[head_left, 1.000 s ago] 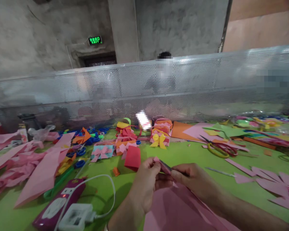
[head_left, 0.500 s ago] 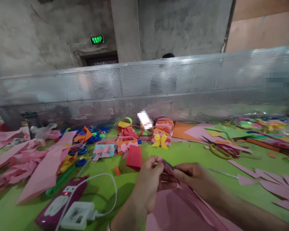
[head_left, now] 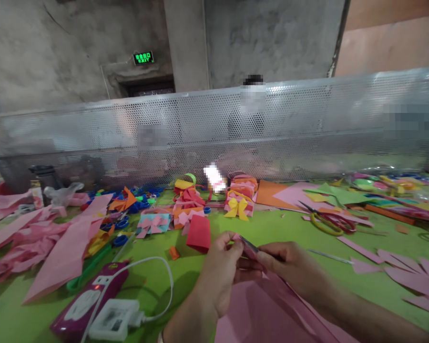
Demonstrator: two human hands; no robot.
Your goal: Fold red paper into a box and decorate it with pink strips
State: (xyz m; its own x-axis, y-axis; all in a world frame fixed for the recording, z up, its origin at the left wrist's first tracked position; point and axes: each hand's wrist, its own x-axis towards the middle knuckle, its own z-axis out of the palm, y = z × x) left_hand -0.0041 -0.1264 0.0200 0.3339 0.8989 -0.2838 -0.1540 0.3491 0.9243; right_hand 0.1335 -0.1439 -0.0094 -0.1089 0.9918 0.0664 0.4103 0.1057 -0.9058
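My left hand [head_left: 219, 267] is closed in a pinch on the small end of a piece of pink paper [head_left: 238, 236]. My right hand [head_left: 289, 262] is closed at the near end of a thin, dark, flat object [head_left: 249, 245] lying along that paper between both hands; its kind cannot be made out. Under my hands a large pink sheet [head_left: 255, 309] spreads toward me, its right side folded up. Just beyond my left hand stands a folded red paper piece [head_left: 199, 233]. My fingers partly hide what lies between them.
Scissors [head_left: 327, 221] lie at right, near cut pink petals [head_left: 411, 276]. Bow-trimmed paper pieces [head_left: 237, 207] and a bright phone [head_left: 215, 177] stand before a perforated metal panel [head_left: 293, 133]. At left are a purple power strip [head_left: 89, 302], a white charger [head_left: 114, 319] and pink scraps [head_left: 66, 243].
My hands and the paper hold nearly the same position. The view has shifted very slightly, and the person behind the panel has moved a little to the right.
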